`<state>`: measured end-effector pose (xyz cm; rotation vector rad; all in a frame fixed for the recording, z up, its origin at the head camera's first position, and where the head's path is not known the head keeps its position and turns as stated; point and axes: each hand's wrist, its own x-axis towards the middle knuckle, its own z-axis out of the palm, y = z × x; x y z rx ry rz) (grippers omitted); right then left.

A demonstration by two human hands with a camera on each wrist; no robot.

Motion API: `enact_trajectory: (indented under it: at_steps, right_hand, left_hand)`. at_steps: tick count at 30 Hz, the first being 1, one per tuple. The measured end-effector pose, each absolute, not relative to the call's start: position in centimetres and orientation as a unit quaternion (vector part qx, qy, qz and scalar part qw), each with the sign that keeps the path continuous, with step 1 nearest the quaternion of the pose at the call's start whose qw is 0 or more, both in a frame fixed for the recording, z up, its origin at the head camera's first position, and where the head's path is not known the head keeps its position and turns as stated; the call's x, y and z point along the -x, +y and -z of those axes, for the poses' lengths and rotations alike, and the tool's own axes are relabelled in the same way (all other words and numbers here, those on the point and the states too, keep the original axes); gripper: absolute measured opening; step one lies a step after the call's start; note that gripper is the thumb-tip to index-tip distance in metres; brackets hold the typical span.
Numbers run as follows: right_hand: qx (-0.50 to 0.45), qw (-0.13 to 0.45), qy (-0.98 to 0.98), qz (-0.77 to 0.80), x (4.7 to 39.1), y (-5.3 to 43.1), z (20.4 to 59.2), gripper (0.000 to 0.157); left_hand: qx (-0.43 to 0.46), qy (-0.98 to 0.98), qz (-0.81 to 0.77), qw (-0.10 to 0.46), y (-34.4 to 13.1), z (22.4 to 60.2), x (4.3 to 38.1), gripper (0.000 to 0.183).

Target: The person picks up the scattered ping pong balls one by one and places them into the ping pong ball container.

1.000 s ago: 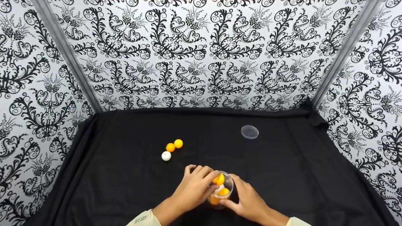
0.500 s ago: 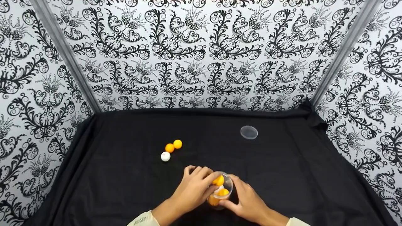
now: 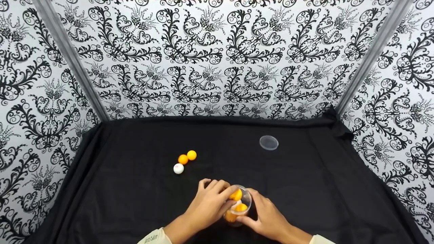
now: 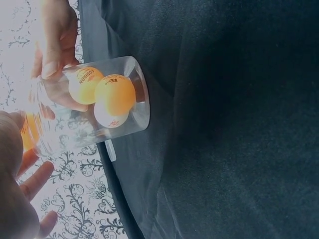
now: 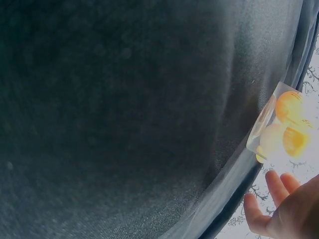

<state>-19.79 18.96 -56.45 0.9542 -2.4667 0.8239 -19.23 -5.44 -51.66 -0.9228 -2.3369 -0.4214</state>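
Left hand (image 3: 211,205) pinched orange ball (image 3: 236,194) near jar (image 3: 247,199) mouth's 11 o'clock; right hand's (image 3: 267,217) grip curled round jar. Steady jar, light pinch seemed best.

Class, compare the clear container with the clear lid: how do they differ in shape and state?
The clear container is tall, while the clear lid is a flat disc. The right hand grips the container; the lid lies untouched on the black cloth. The container has balls inside, whereas the lid bears none. Both are round and see-through.
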Motion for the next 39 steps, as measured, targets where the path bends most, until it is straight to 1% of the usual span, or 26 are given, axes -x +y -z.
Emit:
enact_trajectory:
  at_steps: [12,20,24,32,36,39]
  right_hand:
    - [-0.346,0.182,-0.872,-0.293,19.89,19.0,56.68,0.08]
    - [-0.344,0.187,-0.876,-0.282,19.79,18.98,56.47,0.081]
    - [-0.341,0.183,-0.879,-0.279,19.77,18.95,56.37,0.081]
    - [-0.337,0.175,-0.881,-0.283,19.72,18.95,56.41,0.081]
    - [-0.335,0.163,-0.881,-0.291,19.76,19.0,56.43,0.081]
    - [-0.336,0.165,-0.88,-0.292,19.8,18.99,56.53,0.081]
  left_hand:
    - [0.338,-0.881,0.147,0.297,-5.36,51.7,19.16,0.031]
    - [0.332,-0.883,0.137,0.301,-5.34,51.8,19.17,0.039]
    - [0.33,-0.886,0.137,0.294,-5.35,51.77,19.15,0.042]
    - [0.326,-0.891,0.138,0.283,-5.43,51.6,19.2,0.039]
    - [0.324,-0.892,0.15,0.276,-5.58,51.42,19.41,0.04]
    - [0.323,-0.895,0.153,0.268,-5.85,51.35,19.67,0.041]
